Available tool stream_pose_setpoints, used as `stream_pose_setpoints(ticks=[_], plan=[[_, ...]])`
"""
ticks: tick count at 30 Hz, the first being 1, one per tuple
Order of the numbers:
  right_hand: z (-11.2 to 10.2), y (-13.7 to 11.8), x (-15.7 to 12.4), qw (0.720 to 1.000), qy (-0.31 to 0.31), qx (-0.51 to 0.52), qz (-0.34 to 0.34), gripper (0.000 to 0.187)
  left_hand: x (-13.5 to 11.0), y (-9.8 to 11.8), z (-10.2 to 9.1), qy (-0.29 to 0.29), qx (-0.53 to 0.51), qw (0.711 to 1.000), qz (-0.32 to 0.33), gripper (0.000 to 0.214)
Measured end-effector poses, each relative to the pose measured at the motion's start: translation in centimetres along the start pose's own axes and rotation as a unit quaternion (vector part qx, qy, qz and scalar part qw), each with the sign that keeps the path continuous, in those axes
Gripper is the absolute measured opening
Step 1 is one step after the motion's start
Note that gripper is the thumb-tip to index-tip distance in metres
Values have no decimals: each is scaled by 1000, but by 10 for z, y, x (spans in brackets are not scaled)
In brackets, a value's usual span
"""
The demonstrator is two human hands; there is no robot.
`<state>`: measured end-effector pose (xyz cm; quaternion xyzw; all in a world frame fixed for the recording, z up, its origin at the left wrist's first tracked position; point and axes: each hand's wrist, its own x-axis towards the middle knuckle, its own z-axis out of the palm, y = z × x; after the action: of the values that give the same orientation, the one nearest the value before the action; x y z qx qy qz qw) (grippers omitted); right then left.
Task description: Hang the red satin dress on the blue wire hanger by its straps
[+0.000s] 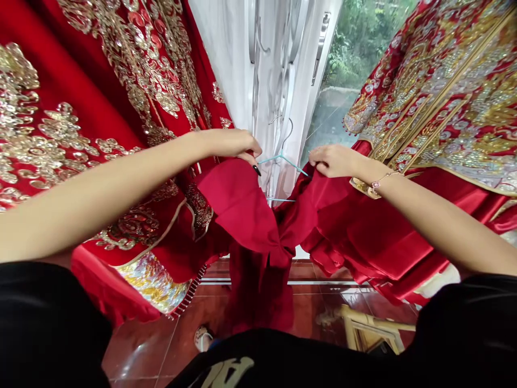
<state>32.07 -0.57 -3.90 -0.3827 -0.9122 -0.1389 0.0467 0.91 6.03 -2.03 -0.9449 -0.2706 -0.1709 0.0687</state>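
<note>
Pinching a red satin garment (258, 226) with both hands, I hold its upper edges spread apart in front of a light blue hanger (283, 159). My left hand (232, 145) is closed, its fingers curled over the cloth with one black-painted nail showing. My right hand (335, 161) is closed too, its fingers folded over the fabric. As far as I can tell, each hand grips only the satin. The hanger's long axis runs almost level from one hand to the other, dipping slightly toward my right, and its hook (286, 134) rises against a white curtain (270, 70). One end of the hanger lies just beside my left fingers and the other just below my right, so neither hand is clearly nearer. The satin drops from between my hands toward a red tile floor (137, 355). A gold-embroidered red gown (48, 102) hangs to my left, and a second embroidered gown (444, 108) hangs to my right.
</note>
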Motion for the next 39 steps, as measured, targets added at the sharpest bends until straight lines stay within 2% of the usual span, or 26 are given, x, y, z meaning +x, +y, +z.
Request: stream_pose_setpoints(ticks=[2, 3, 5, 8, 10, 12, 13, 15, 17, 19, 22, 25, 28, 31, 34, 39], plan=[[1, -6, 6, 992, 100, 81, 5, 23, -9, 14, 4, 8, -40, 998, 38, 15], [3, -9, 8, 979, 161, 128, 10, 24, -16, 23, 6, 18, -54, 997, 45, 19], [7, -13, 4, 931, 292, 214, 44, 25, -36, 42, 10, 83, -56, 995, 28, 27], [24, -14, -15, 839, 452, 282, 114, 17, -77, 72, 25, 135, -25, 991, -3, 23], [43, -16, -30, 793, 514, 291, 147, 11, -100, 93, 41, 176, -17, 983, -45, 20], [65, -22, -39, 772, 536, 289, 181, 12, -111, 116, 58, 238, -22, 964, -114, 22], [76, -27, -39, 772, 530, 284, 204, 16, -110, 128, 66, 266, -23, 951, -154, 24], [96, -36, -32, 797, 488, 253, 252, 26, -96, 151, 79, 300, -9, 926, -229, 35], [110, -44, -19, 835, 417, 199, 300, 40, -71, 167, 89, 302, 20, 910, -284, 50], [120, -47, -5, 861, 343, 149, 346, 55, -47, 172, 97, 288, 46, 903, -315, 60], [127, -47, 3, 881, 261, 145, 367, 67, -29, 157, 107, 260, 68, 902, -339, 65], [121, -50, -5, 899, 226, 152, 342, 70, -35, 131, 110, 253, 62, 896, -358, 69], [108, -64, -18, 899, 184, 114, 380, 68, -47, 111, 108, 249, 28, 894, -372, 72], [95, -81, -27, 889, 144, 92, 425, 69, -54, 103, 107, 253, 20, 884, -392, 72], [89, -94, -33, 883, 141, 88, 439, 69, -61, 96, 105, 254, 7, 877, -408, 67], [92, -102, -44, 883, 168, 99, 427, 71, -75, 75, 87, 208, -38, 911, -354, 57]])
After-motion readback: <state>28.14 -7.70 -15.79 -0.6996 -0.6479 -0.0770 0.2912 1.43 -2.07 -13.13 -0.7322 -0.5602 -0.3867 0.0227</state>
